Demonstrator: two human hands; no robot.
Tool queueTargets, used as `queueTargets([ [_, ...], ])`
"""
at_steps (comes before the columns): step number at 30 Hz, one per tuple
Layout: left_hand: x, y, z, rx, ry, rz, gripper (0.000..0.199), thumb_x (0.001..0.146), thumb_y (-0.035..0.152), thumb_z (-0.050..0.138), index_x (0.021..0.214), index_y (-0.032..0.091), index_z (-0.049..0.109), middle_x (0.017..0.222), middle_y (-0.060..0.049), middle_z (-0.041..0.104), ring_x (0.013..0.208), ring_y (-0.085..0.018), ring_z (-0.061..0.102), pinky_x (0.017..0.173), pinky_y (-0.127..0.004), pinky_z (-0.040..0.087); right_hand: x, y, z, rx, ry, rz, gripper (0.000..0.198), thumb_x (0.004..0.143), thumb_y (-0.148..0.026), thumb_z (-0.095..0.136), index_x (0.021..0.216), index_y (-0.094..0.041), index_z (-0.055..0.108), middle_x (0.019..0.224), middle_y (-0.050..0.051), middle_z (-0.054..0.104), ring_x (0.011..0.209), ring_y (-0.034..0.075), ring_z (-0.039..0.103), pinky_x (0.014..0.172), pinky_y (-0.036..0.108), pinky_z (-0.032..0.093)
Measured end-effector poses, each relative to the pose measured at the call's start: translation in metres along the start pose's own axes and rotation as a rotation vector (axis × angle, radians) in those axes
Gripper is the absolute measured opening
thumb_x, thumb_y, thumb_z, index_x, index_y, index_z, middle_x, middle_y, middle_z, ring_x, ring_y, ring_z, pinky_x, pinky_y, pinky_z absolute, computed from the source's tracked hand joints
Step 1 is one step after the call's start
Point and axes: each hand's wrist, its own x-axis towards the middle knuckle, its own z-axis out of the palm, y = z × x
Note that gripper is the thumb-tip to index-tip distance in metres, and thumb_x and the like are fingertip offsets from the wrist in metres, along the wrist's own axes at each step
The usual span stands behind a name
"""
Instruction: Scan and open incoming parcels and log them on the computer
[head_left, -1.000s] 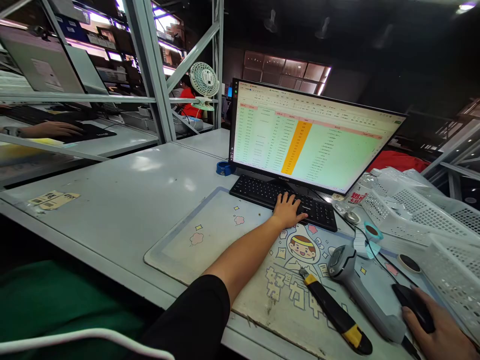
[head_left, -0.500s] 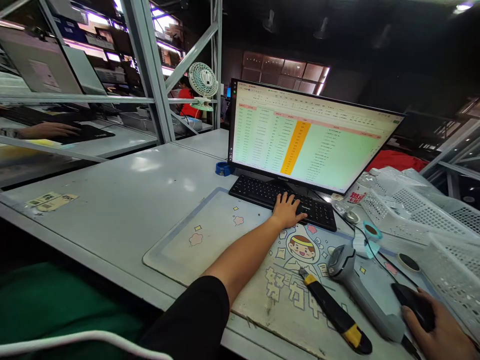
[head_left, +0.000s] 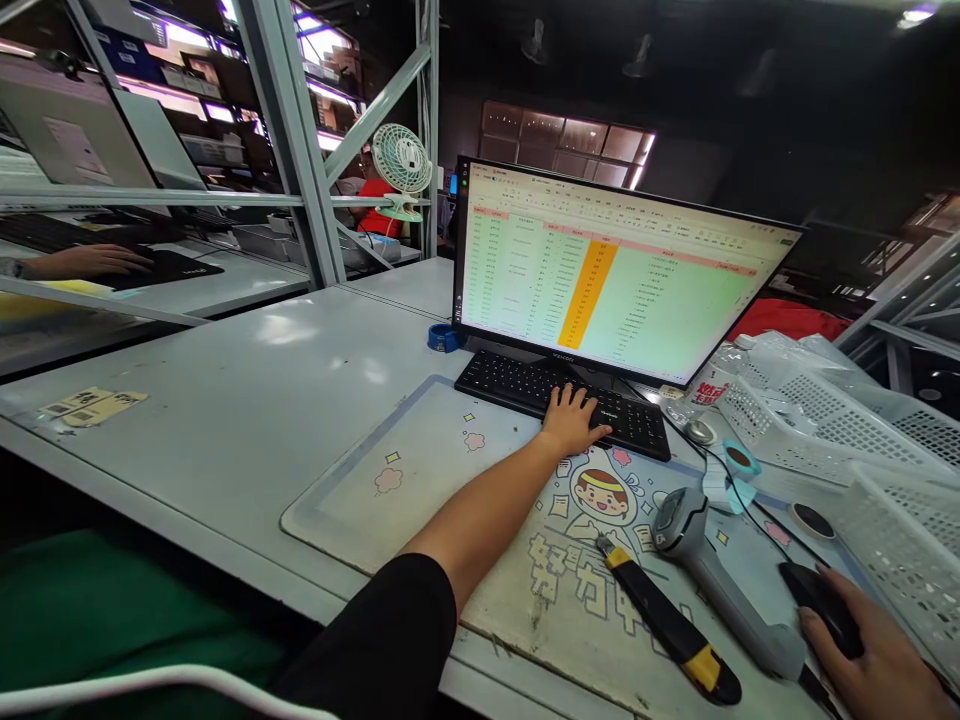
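Observation:
My left hand (head_left: 571,420) rests with spread fingers on the right half of a black keyboard (head_left: 510,381). At the lower right, my right hand (head_left: 874,650) is wrapped round a black computer mouse (head_left: 821,606). Behind the keyboard a monitor (head_left: 675,290) displays a spreadsheet with one orange column. Between my hands lie a grey barcode scanner (head_left: 724,585) and a black and yellow utility knife (head_left: 667,620), both on a large printed desk mat (head_left: 442,480).
White perforated baskets (head_left: 840,410) crowd the right side, near tape rolls (head_left: 739,458). A blue tape ring (head_left: 444,338) sits left of the monitor. Beyond a metal post (head_left: 281,150), another person's hand (head_left: 97,262) lies by a mouse pad. A small fan (head_left: 403,160) is clipped to the frame.
The whole view has shifted very slightly. Both hands keep their places on the keyboard and the mouse.

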Motion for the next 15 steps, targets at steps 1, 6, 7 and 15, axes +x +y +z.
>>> queueTargets([
  [1, 0.0000, 0.0000, 0.0003, 0.000, 0.004, 0.000, 0.080, 0.110, 0.072, 0.037, 0.168, 0.019, 0.049, 0.178, -0.012, 0.038, 0.167, -0.042, 0.024, 0.138, -0.061, 0.018, 0.0000, 0.0003, 0.0001, 0.002, 0.009, -0.003, 0.083, 0.083, -0.075, 0.049, 0.138, -0.014, 0.065, 0.145, 0.024, 0.069, 0.130, 0.049, 0.068, 0.114, 0.065, 0.054],
  [6, 0.0006, -0.0009, 0.0034, -0.005, 0.027, 0.004, 0.079, 0.110, 0.073, 0.038, 0.167, 0.019, 0.051, 0.177, -0.012, 0.040, 0.167, -0.042, 0.025, 0.138, -0.061, 0.018, 0.0023, 0.0040, 0.0009, -0.002, 0.017, -0.023, 0.082, 0.081, -0.074, 0.053, 0.136, -0.014, 0.067, 0.137, 0.024, 0.072, 0.122, 0.050, 0.071, 0.107, 0.067, 0.057],
  [7, 0.0006, -0.0011, 0.0040, -0.005, 0.031, 0.004, 0.079, 0.110, 0.073, 0.038, 0.167, 0.019, 0.051, 0.177, -0.012, 0.040, 0.167, -0.042, 0.025, 0.137, -0.061, 0.018, 0.0029, 0.0048, 0.0010, -0.003, 0.016, -0.040, 0.081, 0.082, -0.074, 0.053, 0.135, -0.015, 0.067, 0.137, 0.024, 0.072, 0.122, 0.050, 0.071, 0.107, 0.068, 0.057],
  [15, 0.0011, -0.0015, 0.0056, -0.001, 0.029, 0.002, 0.079, 0.110, 0.073, 0.038, 0.166, 0.020, 0.051, 0.177, -0.012, 0.040, 0.167, -0.041, 0.026, 0.137, -0.060, 0.018, 0.0019, 0.0072, 0.0020, -0.004, 0.027, -0.037, 0.077, 0.084, -0.073, 0.053, 0.133, -0.015, 0.069, 0.137, 0.023, 0.072, 0.124, 0.049, 0.070, 0.108, 0.065, 0.056],
])
